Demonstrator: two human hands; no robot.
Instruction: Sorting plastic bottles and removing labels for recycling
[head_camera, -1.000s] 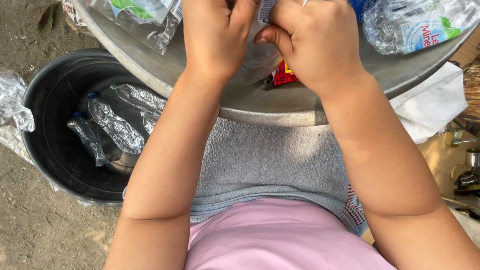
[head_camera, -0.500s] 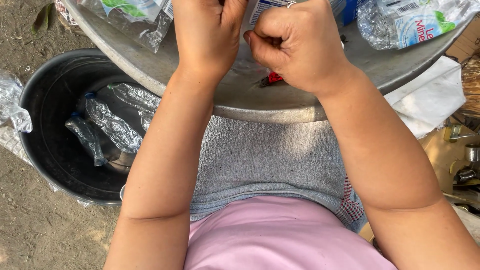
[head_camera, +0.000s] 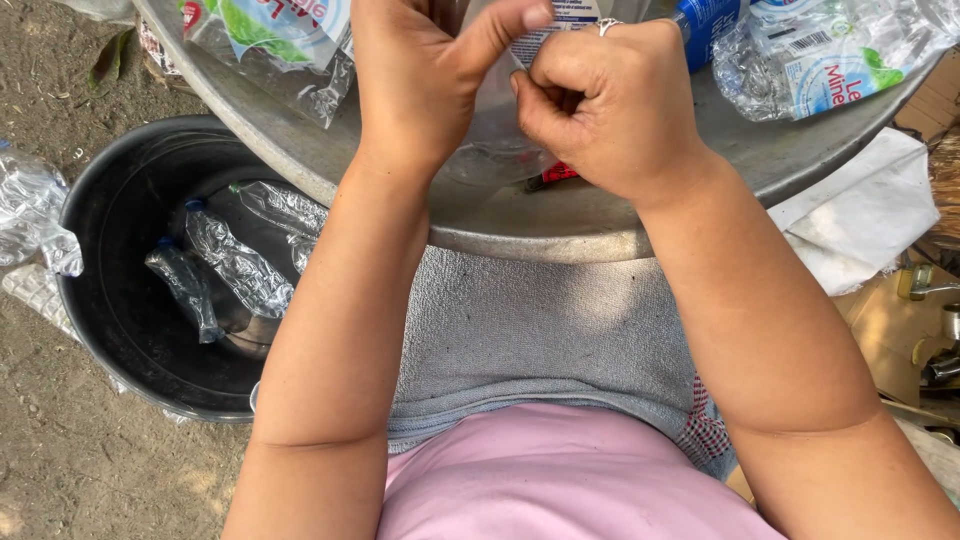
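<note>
Both hands close on a clear plastic bottle (head_camera: 500, 150) over a round metal basin (head_camera: 560, 225): the left hand (head_camera: 420, 80) grips its body, the right hand (head_camera: 610, 105) pinches its label (ring visible). Left of the left hand, crushed bottles (head_camera: 235, 265) lie in a black bucket (head_camera: 110, 330).

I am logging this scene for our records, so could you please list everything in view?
metal basin: one, grey, top centre
clear bottle: one, held over basin by both hands
crushed bottles: several, clear, in bucket
bucket: one, black, left
labelled bottles: several, clear, in basin
red scrap: one, in basin
grey towel: one, on lap
white cloth: one, right
left hand: gripping bottle
right hand: fisted, pinching at bottle
</note>
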